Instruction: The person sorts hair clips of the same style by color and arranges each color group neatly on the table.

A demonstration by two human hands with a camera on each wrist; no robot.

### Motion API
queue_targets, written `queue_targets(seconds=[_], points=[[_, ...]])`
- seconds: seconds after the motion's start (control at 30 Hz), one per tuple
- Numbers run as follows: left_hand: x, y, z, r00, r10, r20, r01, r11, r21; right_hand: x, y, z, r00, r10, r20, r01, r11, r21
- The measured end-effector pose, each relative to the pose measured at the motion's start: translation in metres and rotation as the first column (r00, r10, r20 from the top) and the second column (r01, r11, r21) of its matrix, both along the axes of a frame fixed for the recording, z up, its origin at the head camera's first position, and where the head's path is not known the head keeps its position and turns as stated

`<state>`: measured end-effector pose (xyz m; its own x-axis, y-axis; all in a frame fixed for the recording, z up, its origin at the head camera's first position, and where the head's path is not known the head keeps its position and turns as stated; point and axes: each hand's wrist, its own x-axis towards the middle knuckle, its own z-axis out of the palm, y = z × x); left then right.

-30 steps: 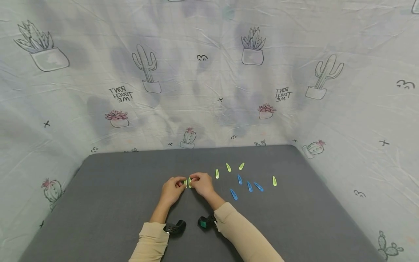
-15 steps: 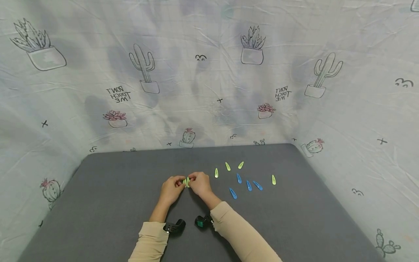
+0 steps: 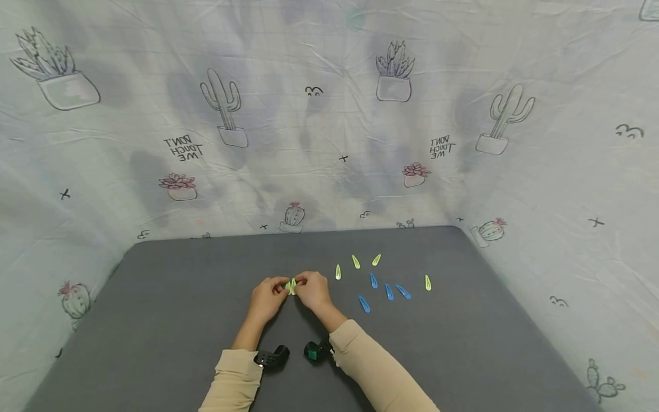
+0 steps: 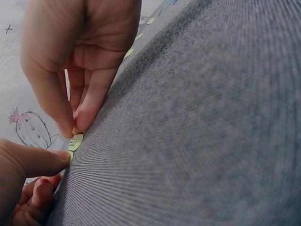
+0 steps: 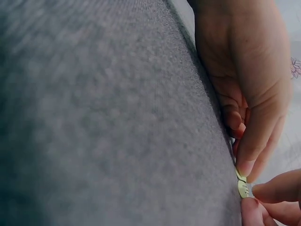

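Note:
Both hands meet over the grey tabletop in the head view. The left hand (image 3: pixel 268 298) pinches one yellow-green snap hair clip between thumb and fingers; its thumb covers much of that clip (image 4: pixel 70 157) in the left wrist view. From the right side, the right hand (image 3: pixel 313 290) pinches a second yellow-green hair clip (image 5: pixel 243 189) at its edge. The two clips stand side by side, close together, low over the cloth. Several other yellow-green hair clips (image 3: pixel 338 272) and several blue hair clips (image 3: pixel 373 280) lie scattered to the right of the hands.
A grey cloth-covered table (image 3: pixel 170 320) spreads under everything. Behind and beside it hangs a pale curtain (image 3: pixel 319 126) printed with cacti. Each wrist wears a black strap; one strap (image 3: pixel 273 357) hangs near the left forearm.
The right hand has moved slightly left with its hair clip, narrowing the gap to the clip in the left hand. The scattered clips lie as before, and the head view has shifted a little.

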<state>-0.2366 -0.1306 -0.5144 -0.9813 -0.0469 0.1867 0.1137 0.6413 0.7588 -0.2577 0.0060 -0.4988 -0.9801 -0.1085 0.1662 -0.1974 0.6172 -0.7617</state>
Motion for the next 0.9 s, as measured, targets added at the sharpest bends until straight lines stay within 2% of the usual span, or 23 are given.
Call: queue_targets(seconds=[0.1, 0.3, 0.53, 0.63, 0.73, 0.9], points=[[0.000, -0.001, -0.001, 1.000, 0.000, -0.010, 0.000, 1.000, -0.008, 0.000, 0.003, -0.003, 1.000, 0.029, -0.012, -0.029, 0.999, -0.038], [-0.001, -0.001, -0.002, 1.000, 0.005, -0.005, -0.005, 1.000, -0.010, 0.000, 0.015, -0.006, 0.994, 0.101, 0.031, -0.096, 0.986, -0.136], [-0.001, -0.002, -0.003, 0.999, 0.015, -0.028, -0.015, 1.000, -0.005, 0.001, 0.036, 0.002, 0.980, 0.188, 0.066, -0.166, 0.953, -0.255], [-0.001, -0.002, -0.002, 0.999, 0.017, -0.029, -0.017, 1.000, -0.001, 0.001, 0.050, 0.004, 0.974, 0.219, 0.056, -0.195, 0.939, -0.282], [0.000, -0.002, -0.002, 1.000, 0.016, -0.026, -0.016, 1.000, -0.001, 0.003, 0.064, 0.011, 0.967, 0.252, 0.044, -0.225, 0.919, -0.323], [0.001, -0.002, -0.003, 1.000, 0.016, -0.025, -0.016, 1.000, -0.003, 0.016, 0.087, 0.035, 0.957, 0.289, 0.026, -0.261, 0.897, -0.355]])
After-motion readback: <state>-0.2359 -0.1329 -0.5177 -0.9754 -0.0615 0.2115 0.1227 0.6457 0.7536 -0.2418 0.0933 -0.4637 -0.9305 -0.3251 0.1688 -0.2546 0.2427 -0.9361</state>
